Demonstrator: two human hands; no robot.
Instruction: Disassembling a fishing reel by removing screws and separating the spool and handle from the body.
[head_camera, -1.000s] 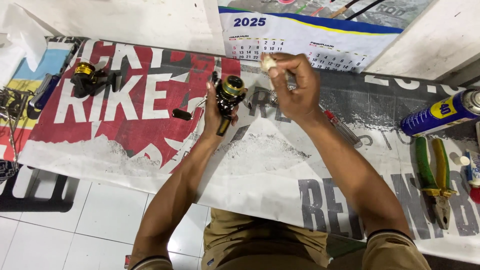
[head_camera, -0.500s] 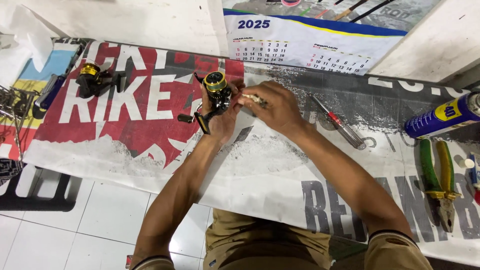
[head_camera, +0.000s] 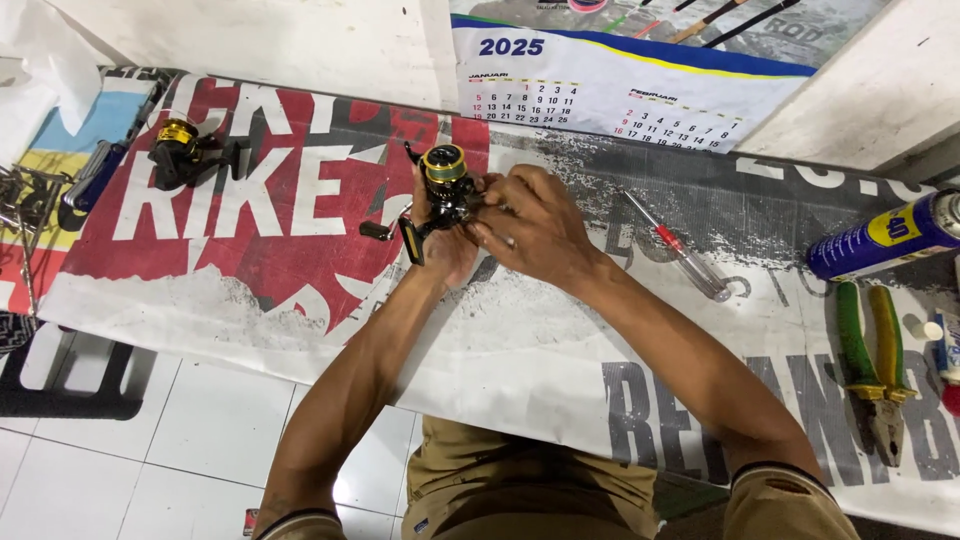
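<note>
A black fishing reel with a gold spool (head_camera: 443, 178) is held up above a printed banner (head_camera: 280, 210) spread on the floor. My left hand (head_camera: 448, 248) grips the reel from below, its body and handle sticking out to the left. My right hand (head_camera: 535, 228) covers the reel's right side, fingertips pressed against it. What the fingers hold there is hidden.
A second black and gold reel (head_camera: 183, 150) lies at the far left. A clear-handled screwdriver (head_camera: 678, 247) lies right of my hands. A blue spray can (head_camera: 885, 236) and green-handled pliers (head_camera: 872, 365) lie at the right edge. A wall calendar (head_camera: 620, 95) hangs ahead.
My right hand came down from beside the calendar and closed in on the reel's right side. The reel stayed in my left hand and turned a little.
</note>
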